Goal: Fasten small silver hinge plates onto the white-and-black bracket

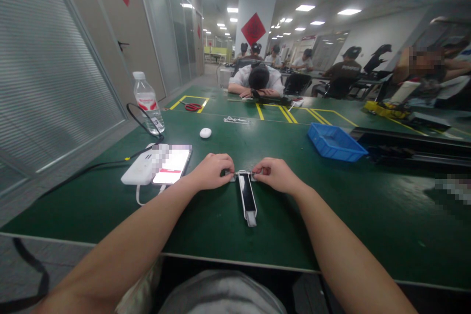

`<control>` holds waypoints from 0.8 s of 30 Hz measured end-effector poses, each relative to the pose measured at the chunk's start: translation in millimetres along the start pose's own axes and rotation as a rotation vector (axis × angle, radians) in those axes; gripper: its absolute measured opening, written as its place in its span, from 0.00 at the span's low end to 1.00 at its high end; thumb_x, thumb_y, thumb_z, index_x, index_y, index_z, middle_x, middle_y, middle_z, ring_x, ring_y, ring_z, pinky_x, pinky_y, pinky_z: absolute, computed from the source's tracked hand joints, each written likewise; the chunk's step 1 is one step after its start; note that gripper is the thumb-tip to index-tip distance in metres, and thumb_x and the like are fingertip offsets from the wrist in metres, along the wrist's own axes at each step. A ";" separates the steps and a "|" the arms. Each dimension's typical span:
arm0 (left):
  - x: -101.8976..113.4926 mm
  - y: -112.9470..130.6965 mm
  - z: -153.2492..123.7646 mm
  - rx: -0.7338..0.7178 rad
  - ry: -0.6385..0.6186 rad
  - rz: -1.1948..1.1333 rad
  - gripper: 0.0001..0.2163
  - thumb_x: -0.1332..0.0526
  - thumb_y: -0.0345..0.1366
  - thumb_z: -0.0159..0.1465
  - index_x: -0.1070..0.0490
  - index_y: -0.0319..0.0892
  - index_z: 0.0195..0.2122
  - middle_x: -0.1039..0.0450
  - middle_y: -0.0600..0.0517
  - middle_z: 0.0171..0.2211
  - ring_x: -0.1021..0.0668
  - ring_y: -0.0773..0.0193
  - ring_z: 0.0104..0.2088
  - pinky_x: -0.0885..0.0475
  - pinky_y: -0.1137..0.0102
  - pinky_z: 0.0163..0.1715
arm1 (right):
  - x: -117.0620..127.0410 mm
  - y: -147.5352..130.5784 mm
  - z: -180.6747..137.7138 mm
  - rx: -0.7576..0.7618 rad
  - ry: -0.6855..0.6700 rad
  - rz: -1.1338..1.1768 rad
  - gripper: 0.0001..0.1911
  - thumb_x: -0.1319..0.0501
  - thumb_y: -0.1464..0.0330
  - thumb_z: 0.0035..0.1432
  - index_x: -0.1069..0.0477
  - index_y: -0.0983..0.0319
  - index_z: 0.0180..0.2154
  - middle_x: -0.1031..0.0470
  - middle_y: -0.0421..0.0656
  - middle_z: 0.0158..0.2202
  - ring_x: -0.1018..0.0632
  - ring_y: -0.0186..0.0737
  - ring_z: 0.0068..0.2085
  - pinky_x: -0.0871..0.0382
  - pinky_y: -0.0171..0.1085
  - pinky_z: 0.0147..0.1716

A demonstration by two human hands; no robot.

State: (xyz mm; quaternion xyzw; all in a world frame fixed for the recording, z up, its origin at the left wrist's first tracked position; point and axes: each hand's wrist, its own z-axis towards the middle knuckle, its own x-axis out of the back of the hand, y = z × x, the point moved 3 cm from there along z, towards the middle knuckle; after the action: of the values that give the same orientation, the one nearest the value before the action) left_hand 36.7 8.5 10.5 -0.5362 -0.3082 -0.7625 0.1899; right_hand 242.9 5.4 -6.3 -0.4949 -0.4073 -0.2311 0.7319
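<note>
A slim white-framed device with a long dark face (247, 194) lies on the green table (221, 235), its narrow grey tip pointing toward me. At its far end, a thin metallic piece reaches out to both sides. My left hand (217, 169) is closed in a pinch at the left side of that end. On the opposite side, my right hand (274, 174) pinches with curled fingers. Small pale, see-through bits show under the fingertips of both hands, too small to name.
To the left are a phone (171, 167), a white power bank (138, 169) with cables and a water bottle (147, 103). A white earbud case (205, 133) sits beyond my left hand. A blue tray (334, 142) stands right. Across the table, a person (257, 81) rests head on arms.
</note>
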 end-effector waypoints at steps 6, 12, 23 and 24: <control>-1.1 -0.6 0.2 -0.005 0.005 0.007 0.06 0.43 0.34 0.60 0.27 0.42 0.34 0.27 0.50 0.41 0.25 0.59 0.44 0.36 0.65 0.43 | -0.9 0.8 -0.1 0.004 -0.001 0.030 0.08 0.37 0.71 0.50 0.22 0.61 0.34 0.27 0.41 0.29 0.31 0.32 0.27 0.36 0.33 0.28; -1.4 -0.9 0.3 -0.010 0.009 0.003 0.06 0.43 0.34 0.60 0.27 0.42 0.35 0.27 0.50 0.41 0.25 0.60 0.43 0.37 0.65 0.43 | -1.5 2.0 -0.4 0.024 0.001 0.031 0.09 0.39 0.72 0.51 0.22 0.61 0.35 0.27 0.41 0.29 0.31 0.32 0.27 0.36 0.33 0.29; -1.3 -1.4 -0.2 -0.011 0.006 -0.011 0.06 0.42 0.34 0.60 0.27 0.42 0.34 0.27 0.51 0.41 0.25 0.61 0.43 0.37 0.65 0.43 | -2.9 3.3 -0.4 -0.064 0.006 0.099 0.05 0.38 0.69 0.52 0.27 0.63 0.33 0.28 0.39 0.27 0.30 0.31 0.26 0.37 0.32 0.27; -1.1 -1.4 -0.2 -0.011 0.005 -0.010 0.06 0.43 0.34 0.60 0.27 0.42 0.34 0.27 0.51 0.41 0.25 0.61 0.43 0.37 0.65 0.43 | -2.7 3.4 -0.5 -0.060 0.007 0.086 0.05 0.39 0.68 0.52 0.27 0.63 0.31 0.28 0.39 0.27 0.31 0.31 0.26 0.37 0.32 0.27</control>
State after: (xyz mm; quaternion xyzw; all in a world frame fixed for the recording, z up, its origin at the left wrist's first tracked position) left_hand 36.1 9.3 9.1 -0.5338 -0.3065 -0.7663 0.1839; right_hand 244.1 6.2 -10.4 -0.5329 -0.3760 -0.2133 0.7275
